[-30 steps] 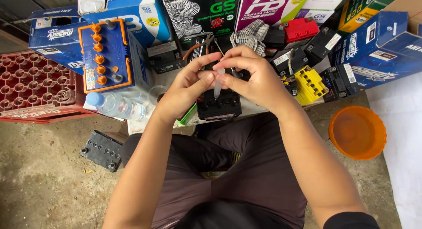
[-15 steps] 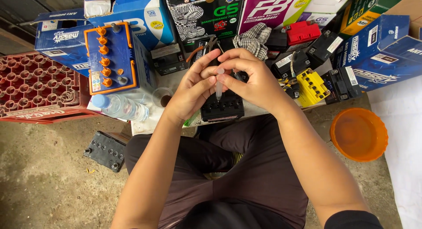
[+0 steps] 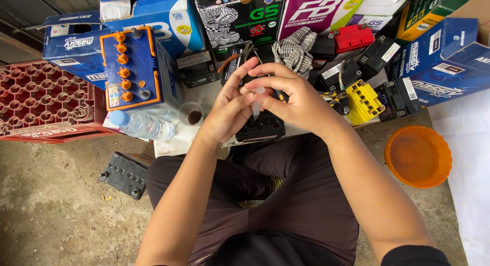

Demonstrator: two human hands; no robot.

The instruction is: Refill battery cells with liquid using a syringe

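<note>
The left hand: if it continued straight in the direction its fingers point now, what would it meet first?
The left hand points up and away from the person, fingers touching the small clear plastic tube. Straight on, it would probably first meet the orange-handled pliers lying on the black battery box; depth is unclear.

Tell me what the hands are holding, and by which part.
Both hands, left and right, pinch a small clear plastic tube near its top end, above a small black battery.
</note>
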